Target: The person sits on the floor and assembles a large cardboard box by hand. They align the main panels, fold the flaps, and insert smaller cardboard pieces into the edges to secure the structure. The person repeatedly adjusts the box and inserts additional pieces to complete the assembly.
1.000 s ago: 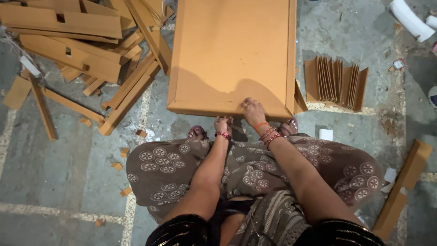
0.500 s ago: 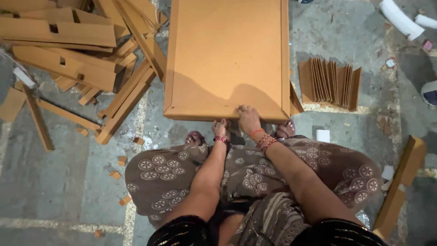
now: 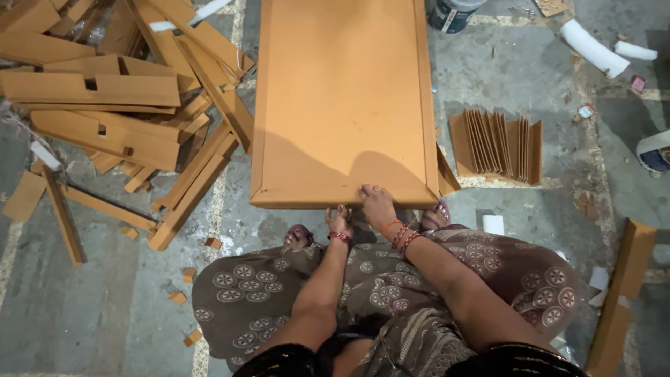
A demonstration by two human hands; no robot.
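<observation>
Cardboard tray (image 3: 342, 105): right hand (image 3: 377, 204) fingers flat on rim, left hand (image 3: 339, 220) curled beneath.

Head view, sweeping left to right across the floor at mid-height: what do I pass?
Heap of cut cardboard strips → large flat cardboard tray, its near edge under both hands → fanned stack of folded cardboard pieces → white tub at the right edge.
</observation>
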